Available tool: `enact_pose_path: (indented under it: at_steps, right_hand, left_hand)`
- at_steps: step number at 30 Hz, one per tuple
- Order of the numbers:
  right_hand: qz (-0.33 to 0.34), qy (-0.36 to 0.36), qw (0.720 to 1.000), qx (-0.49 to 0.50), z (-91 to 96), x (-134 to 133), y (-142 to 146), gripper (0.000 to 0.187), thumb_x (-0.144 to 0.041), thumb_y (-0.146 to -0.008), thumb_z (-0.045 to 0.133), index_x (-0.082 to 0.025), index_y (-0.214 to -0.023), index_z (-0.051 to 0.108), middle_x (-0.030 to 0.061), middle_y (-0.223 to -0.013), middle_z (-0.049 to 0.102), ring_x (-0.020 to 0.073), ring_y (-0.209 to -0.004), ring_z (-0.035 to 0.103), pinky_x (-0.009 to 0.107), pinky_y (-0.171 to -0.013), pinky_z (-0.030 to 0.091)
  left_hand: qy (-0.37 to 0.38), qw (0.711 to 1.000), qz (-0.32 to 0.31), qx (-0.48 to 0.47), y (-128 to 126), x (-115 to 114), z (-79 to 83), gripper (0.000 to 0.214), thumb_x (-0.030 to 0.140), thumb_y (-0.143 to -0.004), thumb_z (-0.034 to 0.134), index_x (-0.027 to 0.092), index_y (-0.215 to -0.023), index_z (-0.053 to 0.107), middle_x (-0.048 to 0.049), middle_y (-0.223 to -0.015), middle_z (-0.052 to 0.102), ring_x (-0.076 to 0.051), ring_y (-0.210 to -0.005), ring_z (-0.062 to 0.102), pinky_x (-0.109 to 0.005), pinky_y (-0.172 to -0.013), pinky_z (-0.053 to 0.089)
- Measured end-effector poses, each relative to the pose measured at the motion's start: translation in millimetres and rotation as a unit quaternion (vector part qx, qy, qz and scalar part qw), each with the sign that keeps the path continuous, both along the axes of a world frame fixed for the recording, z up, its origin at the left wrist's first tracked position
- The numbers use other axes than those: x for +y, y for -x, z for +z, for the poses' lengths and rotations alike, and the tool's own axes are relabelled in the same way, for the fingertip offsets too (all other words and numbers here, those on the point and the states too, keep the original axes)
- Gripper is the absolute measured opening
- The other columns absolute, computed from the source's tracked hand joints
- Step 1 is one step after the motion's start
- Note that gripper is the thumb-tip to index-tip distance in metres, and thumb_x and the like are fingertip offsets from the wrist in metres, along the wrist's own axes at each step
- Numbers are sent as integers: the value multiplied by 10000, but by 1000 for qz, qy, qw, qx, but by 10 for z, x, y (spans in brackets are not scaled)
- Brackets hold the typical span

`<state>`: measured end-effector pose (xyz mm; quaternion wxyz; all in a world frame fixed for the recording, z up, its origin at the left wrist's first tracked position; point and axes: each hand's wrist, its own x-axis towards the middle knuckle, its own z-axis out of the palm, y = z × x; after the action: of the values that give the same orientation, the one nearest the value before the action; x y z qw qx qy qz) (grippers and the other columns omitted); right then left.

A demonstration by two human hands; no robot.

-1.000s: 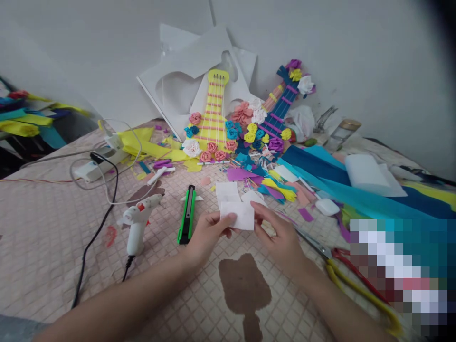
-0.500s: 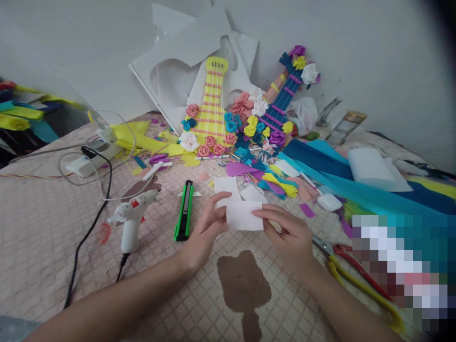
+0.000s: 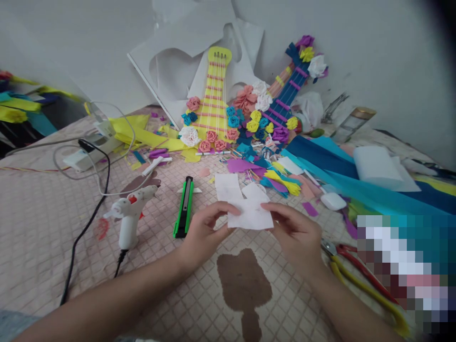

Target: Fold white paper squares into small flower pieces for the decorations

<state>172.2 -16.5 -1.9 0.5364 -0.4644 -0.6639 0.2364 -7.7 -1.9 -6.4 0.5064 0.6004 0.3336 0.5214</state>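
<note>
Between my two hands is a small white piece of paper [image 3: 250, 216], held up above the table. My left hand [image 3: 210, 225] pinches its left edge between thumb and fingers. On the right edge, my right hand [image 3: 294, 230] grips it the same way. Just beyond lies another white paper piece [image 3: 227, 186], partly hidden behind the held one, with a further white scrap [image 3: 255, 191] beside it. A green and black utility knife [image 3: 184, 206] rests left of my left hand. To the right of my right hand lie scissors [image 3: 342, 259] with red and yellow handles.
A white glue gun [image 3: 130, 218] stands at left, near a power strip [image 3: 92, 152] and cables. Against the wall lean a yellow paper guitar [image 3: 213, 114] and a blue one [image 3: 285, 102] with paper flowers. Colourful scraps [image 3: 245, 165], blue crepe paper [image 3: 320, 159] and a white roll [image 3: 377, 166] cover the right.
The right hand has shifted slightly right, and more of the held paper's width shows between the hands. The left hand's fingers have closed further onto its left edge. The view has moved slightly.
</note>
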Motion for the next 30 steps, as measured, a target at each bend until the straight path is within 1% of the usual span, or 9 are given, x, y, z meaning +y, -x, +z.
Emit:
enact_pose_path:
  at_steps: [4, 7, 11, 15, 18, 21, 24, 30]
  right_hand:
    - [-2, -15, 1000, -17, 2, 4, -9, 236, -92, -747, 553, -263, -862, 668, -2, -871, 680, 144, -790, 629, 256, -671, 516]
    - [1, -15, 1000, -22, 9, 6, -12, 213, -103, -746, 559, -257, -843, 670, 7, -876, 675, 157, -822, 624, 275, -704, 517]
    - [29, -12, 999, -16, 4, -3, -16, 219, -125, -728, 593, -257, -890, 659, 20, -908, 663, 165, -811, 624, 274, -670, 524]
    - [34, -9, 999, -17, 4, -17, -16, 171, -133, -730, 604, -251, -838, 666, 18, -881, 660, 156, -755, 630, 271, -645, 522]
    - [25, 19, 999, 2, 25, -23, -5, 125, -159, -733, 615, -229, -827, 659, 25, -871, 656, 134, -650, 627, 267, -598, 520]
    - [26, 38, 999, 16, 65, -24, 20, 79, -185, -749, 600, -206, -805, 652, 37, -860, 657, 131, -635, 622, 255, -565, 514]
    - [17, 61, 997, 39, 105, -19, 57, 57, -186, -748, 598, -196, -781, 643, 19, -761, 653, 116, -611, 606, 226, -540, 500]
    - [-5, 138, 986, 96, 120, -20, 106, 69, -214, -720, 630, -183, -782, 631, -6, -581, 631, 96, -478, 560, 194, -442, 442]
  left_hand:
    - [-2, 1000, 18, 0, 11, 9, 18, 101, 154, -710, 640, 155, -808, 615, -51, -823, 630, -147, -798, 579, -254, -744, 458]
    - [-3, 1000, 19, -9, 13, 8, 31, 122, 147, -691, 661, 161, -803, 616, -43, -827, 631, -141, -803, 580, -251, -757, 461]
    - [-16, 999, 26, -20, 14, 8, 38, 103, 138, -700, 653, 172, -793, 626, -26, -804, 638, -126, -783, 583, -237, -747, 467]
    - [-18, 999, 37, -14, 13, 4, 56, 70, 133, -713, 638, 165, -775, 631, -26, -769, 643, -125, -755, 588, -235, -720, 476]
    - [-13, 999, 50, -6, 9, -3, 78, 40, 136, -716, 634, 166, -741, 625, -16, -737, 643, -122, -724, 590, -234, -698, 482]
    - [-5, 998, 62, -1, 7, -8, 93, 32, 142, -717, 633, 170, -718, 618, -4, -716, 640, -115, -704, 590, -226, -679, 484]
    - [0, 998, 70, 0, 6, -6, 94, 32, 149, -708, 640, 168, -700, 615, -3, -714, 642, -115, -706, 592, -227, -682, 486]
    - [14, 996, 89, -2, -8, 2, 84, 56, 156, -690, 649, 159, -658, 603, -12, -733, 642, -119, -730, 595, -232, -699, 487]
